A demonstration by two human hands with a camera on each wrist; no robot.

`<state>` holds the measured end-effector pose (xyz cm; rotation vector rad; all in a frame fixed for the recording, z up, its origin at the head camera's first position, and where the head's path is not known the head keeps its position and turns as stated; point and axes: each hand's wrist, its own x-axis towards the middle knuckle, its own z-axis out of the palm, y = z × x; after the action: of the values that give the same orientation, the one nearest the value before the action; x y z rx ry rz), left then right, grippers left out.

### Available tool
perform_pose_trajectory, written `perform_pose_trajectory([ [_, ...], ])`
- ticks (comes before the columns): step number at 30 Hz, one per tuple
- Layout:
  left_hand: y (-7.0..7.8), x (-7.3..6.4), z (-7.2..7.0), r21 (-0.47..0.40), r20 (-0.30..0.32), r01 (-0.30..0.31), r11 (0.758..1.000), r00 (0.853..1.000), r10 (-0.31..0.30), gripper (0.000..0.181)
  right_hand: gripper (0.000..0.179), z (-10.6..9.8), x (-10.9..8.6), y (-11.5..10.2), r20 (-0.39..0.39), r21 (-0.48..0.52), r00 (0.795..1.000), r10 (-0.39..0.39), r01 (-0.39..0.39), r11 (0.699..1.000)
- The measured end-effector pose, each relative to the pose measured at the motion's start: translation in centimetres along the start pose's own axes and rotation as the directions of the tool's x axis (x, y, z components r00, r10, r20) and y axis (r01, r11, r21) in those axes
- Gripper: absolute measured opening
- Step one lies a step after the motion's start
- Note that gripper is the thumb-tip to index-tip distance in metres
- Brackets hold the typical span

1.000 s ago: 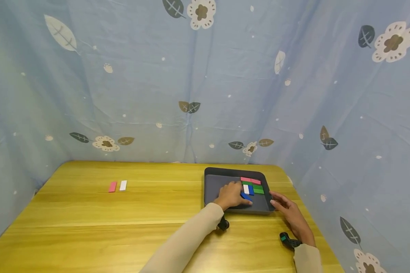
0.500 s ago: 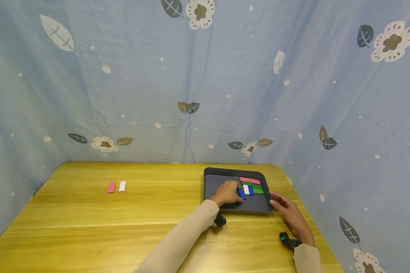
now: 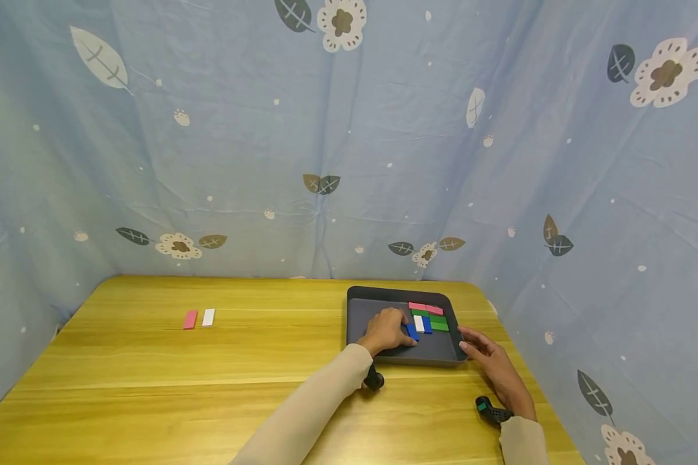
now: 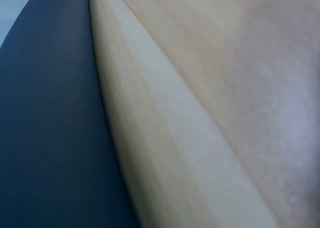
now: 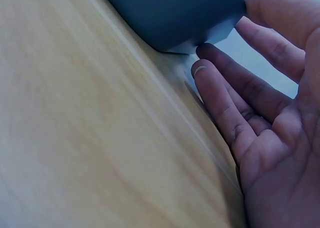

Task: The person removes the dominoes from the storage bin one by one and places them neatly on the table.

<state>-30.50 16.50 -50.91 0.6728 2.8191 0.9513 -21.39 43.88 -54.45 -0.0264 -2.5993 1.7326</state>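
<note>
This is a curtained nook, room type unclear: flower-printed blue fabric (image 3: 372,206) hangs along three sides of a wood-grain tabletop (image 3: 151,365).

Head view bright, glare on the surface (image 3: 398,434) near me; left wrist view blurry; my right grip (image 5: 272,158) dim, bluish.

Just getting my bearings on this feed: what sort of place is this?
Probably a curtained-off tabletop workspace: a wood-grain table, a pale-blue flower-print curtain behind and beside it, and a dark gray tray holding small colored tiles.
</note>
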Motion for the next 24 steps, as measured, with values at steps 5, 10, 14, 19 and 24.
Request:
perform_pose_trajectory([
  [5, -0.2, 0.0, -0.4, -0.043, 0.009, -0.006, 0.999, 1.000, 0.007, 0.046, 0.061, 0.0, 0.0, -0.2, 0.006, -0.008, 1.000, -0.002, 0.002, 1.000],
  [10, -0.7, 0.1, -0.9, -0.091, 0.015, -0.049, 0.995, 0.999, 0.051, 0.045, 0.061, 0.1, 0.0, -0.2, 0.009, -0.013, 1.000, 0.002, -0.002, 1.000],
  [14, -1.0, -0.1, -1.4, -0.096, 0.018, -0.057, 0.994, 0.998, 0.059, 0.045, 0.062, 0.1, 0.2, -0.4, 0.010, -0.006, 0.999, 0.048, -0.048, 0.999],
  [19, -1.2, 0.0, -1.9, -0.064, 0.033, -0.051, 0.997, 0.998, 0.053, 0.047, 0.063, 0.0, 0.3, -0.5, 0.005, -0.011, 0.995, 0.096, -0.096, 0.995],
  [24, -1.2, -0.2, -2.9, -0.045, 0.049, -0.077, 0.996, 0.996, 0.079, 0.047, 0.062, -0.1, 0.2, -0.5, 0.017, -0.028, 0.996, 0.089, -0.089, 0.996],
])
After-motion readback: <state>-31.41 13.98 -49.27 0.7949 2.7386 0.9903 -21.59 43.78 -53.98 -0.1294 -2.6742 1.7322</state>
